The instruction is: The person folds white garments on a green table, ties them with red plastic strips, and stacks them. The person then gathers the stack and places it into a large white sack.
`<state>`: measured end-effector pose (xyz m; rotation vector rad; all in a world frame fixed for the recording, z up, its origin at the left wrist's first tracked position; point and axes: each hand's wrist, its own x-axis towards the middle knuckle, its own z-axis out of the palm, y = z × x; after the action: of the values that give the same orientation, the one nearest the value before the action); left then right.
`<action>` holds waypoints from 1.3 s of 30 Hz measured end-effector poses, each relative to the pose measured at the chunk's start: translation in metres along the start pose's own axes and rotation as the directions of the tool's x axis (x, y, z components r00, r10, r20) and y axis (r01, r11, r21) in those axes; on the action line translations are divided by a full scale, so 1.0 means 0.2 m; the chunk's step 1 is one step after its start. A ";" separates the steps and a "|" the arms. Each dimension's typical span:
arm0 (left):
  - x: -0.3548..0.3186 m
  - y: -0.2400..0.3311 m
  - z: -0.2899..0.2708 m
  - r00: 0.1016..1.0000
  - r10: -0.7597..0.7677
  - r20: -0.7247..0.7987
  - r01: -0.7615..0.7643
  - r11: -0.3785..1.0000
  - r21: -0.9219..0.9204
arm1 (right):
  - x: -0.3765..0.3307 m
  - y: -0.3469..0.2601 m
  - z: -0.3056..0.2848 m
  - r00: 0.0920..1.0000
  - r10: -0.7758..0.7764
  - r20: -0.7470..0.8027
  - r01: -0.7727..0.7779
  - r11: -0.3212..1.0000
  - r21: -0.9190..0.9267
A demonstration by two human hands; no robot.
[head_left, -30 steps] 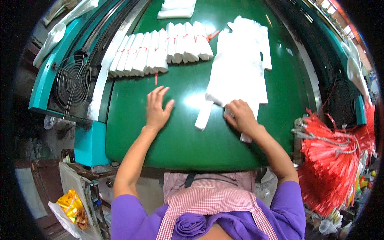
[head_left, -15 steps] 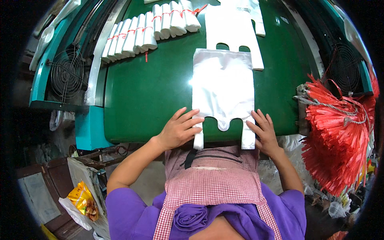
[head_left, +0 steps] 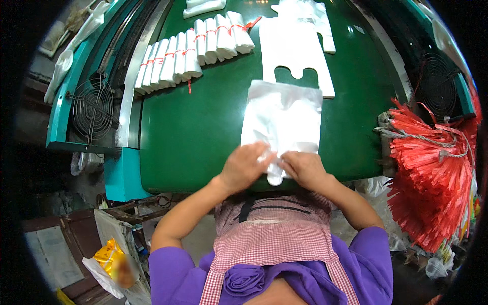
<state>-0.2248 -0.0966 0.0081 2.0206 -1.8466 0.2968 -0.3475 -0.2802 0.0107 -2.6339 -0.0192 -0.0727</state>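
Note:
A white plastic carrier bag (head_left: 284,114) lies flat near the front edge of the green table, its handle end toward me; whether it is one bag or a stack I cannot tell. My left hand (head_left: 246,165) grips its left handle, folded inward over the bag, with the fingers slightly blurred. From the other side my right hand (head_left: 306,168) has its fingers closed on the right handle, also turned in. The rounded middle tab sticks out between and below the hands. Just beyond lies another flat white carrier bag (head_left: 292,46), handles toward me, partly overlapped by the near one.
Rolled white bags (head_left: 178,56) tied with red strips lie in a row at the far left. More white bags (head_left: 203,7) lie behind. A large bunch of red plastic strips (head_left: 427,173) hangs at the right edge. Teal machine frames with round wire guards (head_left: 93,109) flank the table.
Both hands have moved inward from the bag's outer edges and folded its two handles toward the middle. The bag has come slightly nearer to me. The view has shifted a little.

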 end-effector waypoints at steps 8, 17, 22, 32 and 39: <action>0.02 0.05 0.10 0.996 -0.027 -0.090 0.007 0.977 -0.212 | 0.17 0.19 0.00 0.997 0.018 -0.079 -0.037 0.966 -0.256; 0.20 -0.15 0.07 0.970 -0.133 -0.201 0.141 0.990 0.024 | 0.09 0.09 0.02 0.983 -0.156 -0.093 0.134 0.969 -0.208; 0.15 -0.01 0.05 0.978 -0.166 0.128 0.152 0.982 0.109 | 0.03 0.04 0.01 0.959 -0.171 -0.227 0.193 0.978 0.077; 0.10 -0.14 -0.01 0.969 -0.085 0.233 0.165 0.920 -0.354 | -0.07 0.11 0.00 0.927 0.351 0.133 0.055 -0.477 0.877; -0.02 -0.15 -0.14 0.815 -0.077 0.574 0.295 0.908 -0.297 | -0.05 0.13 0.01 0.971 -0.233 -0.055 0.210 0.717 0.665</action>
<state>-0.1923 -0.0793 0.0275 2.1157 -1.7868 -0.7294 -0.3562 -0.3026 -0.0037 -1.8904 -0.3182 -0.0849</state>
